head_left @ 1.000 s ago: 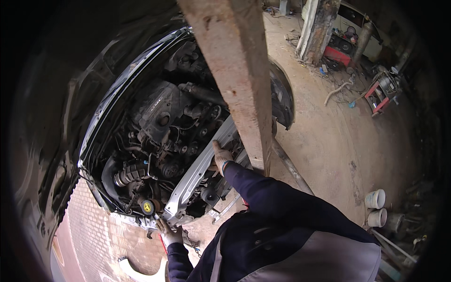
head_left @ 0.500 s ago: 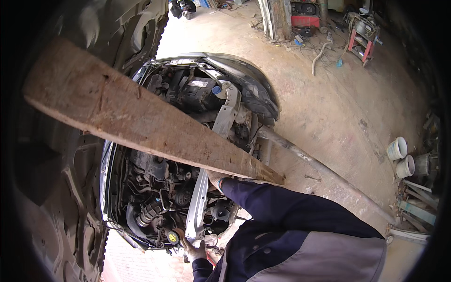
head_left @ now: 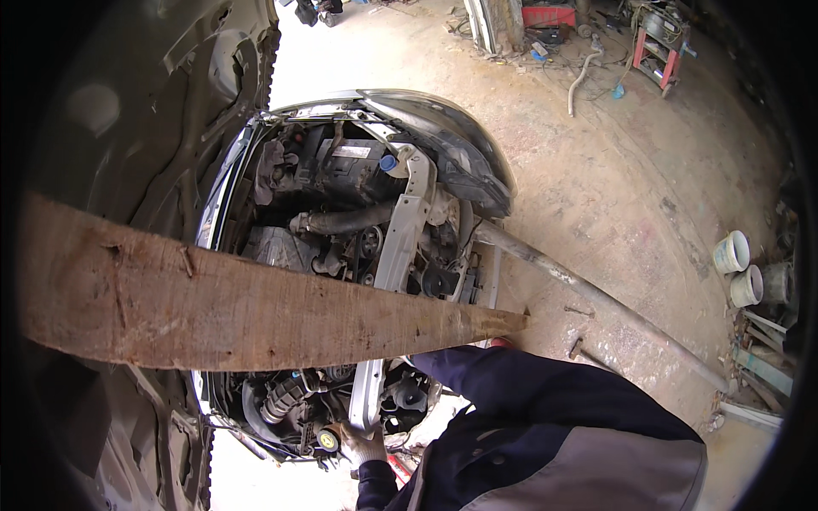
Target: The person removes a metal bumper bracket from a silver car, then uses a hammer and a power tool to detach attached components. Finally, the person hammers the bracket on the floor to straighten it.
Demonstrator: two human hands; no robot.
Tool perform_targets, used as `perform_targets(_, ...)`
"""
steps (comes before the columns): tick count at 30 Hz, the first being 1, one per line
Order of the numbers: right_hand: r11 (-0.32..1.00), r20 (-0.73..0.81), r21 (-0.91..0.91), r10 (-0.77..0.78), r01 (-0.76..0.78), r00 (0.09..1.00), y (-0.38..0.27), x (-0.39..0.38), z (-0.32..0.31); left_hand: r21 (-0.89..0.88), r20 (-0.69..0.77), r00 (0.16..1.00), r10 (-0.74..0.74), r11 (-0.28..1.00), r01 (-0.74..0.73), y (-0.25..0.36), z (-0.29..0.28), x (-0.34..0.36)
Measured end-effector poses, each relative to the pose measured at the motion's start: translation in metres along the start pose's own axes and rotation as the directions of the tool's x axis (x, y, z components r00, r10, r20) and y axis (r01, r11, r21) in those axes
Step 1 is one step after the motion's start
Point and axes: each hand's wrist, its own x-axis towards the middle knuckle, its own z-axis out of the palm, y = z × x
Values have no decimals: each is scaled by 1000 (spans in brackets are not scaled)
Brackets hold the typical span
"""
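Note:
A long brown wooden beam [head_left: 213, 298] crosses the open engine bay [head_left: 324, 196], between the camera and my right hand, which it hides; my right sleeve [head_left: 452, 366] reaches in beneath it. My left hand [head_left: 362, 444], in a pale glove, grips the lower end of the silver metal crossbar [head_left: 366, 396], beside a round black cap with a yellow label [head_left: 328, 440]. Engine hoses [head_left: 341, 221], a pulley and a blue cap [head_left: 388, 163] show above the beam.
The raised hood [head_left: 145, 119] fills the left. A slanted pipe [head_left: 596, 307] reaches rightward from the car's front. White buckets [head_left: 730, 252] and scrap pieces [head_left: 758, 366] line the right side. A red trolley [head_left: 656, 60], cables and dark, unclear shapes [head_left: 317, 10] are farther back.
The view has turned, so the beam shifted from upright at the top to lying across the lower middle, covering my right hand, which showed earlier. My left hand stays near the cap.

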Motion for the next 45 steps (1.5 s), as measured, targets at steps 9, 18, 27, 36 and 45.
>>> perform_targets(9, 999, 34, 17, 41, -41, 999, -2, 1, -1, 81, 77, 995, -67, 995, 61, -2, -4, 14)
perform_targets(18, 998, 52, 28, 59, -61, 997, -2, 3, -3, 25, 149, 983, -111, 994, 109, -11, -7, 14)
perform_targets(27, 997, 52, 37, 69, -71, 996, -3, 7, -4, 38, 185, 973, -139, 990, 134, -6, -12, 11)
perform_targets(36, 997, 44, 45, 68, -70, 997, -4, 8, -7, -117, 156, 983, -93, 987, 112, -25, 2, 13)
perform_targets(45, 996, 32, 51, 69, -70, 997, -4, 11, -13, -168, 240, 970, -36, 983, 78, -27, -4, 14)
